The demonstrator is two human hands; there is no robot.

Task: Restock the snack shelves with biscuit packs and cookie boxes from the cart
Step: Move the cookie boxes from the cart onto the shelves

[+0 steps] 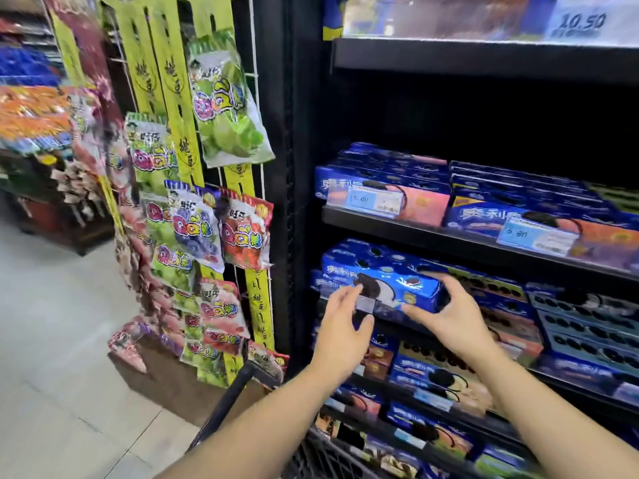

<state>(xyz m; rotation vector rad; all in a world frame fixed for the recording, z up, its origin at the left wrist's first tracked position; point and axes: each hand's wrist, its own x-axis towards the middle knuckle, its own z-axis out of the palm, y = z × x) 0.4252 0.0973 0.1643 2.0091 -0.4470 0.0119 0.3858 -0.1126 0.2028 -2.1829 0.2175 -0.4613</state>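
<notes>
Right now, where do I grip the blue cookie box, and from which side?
By its short ends, from the aisle side: the blue cookie box lies lengthwise along the shelf edge, long face outward. The right hand pinches its right end.

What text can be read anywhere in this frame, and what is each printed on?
"10.50": price tag on the top shelf.
"旺仔" and "QQ": hanging candy bags.
"奥利": cookie box on the middle shelf, also the held box gripped by the right hand.
Shelf price labels: blurred, unreadable.
Yellow strips: characters too blurred to read.
</notes>
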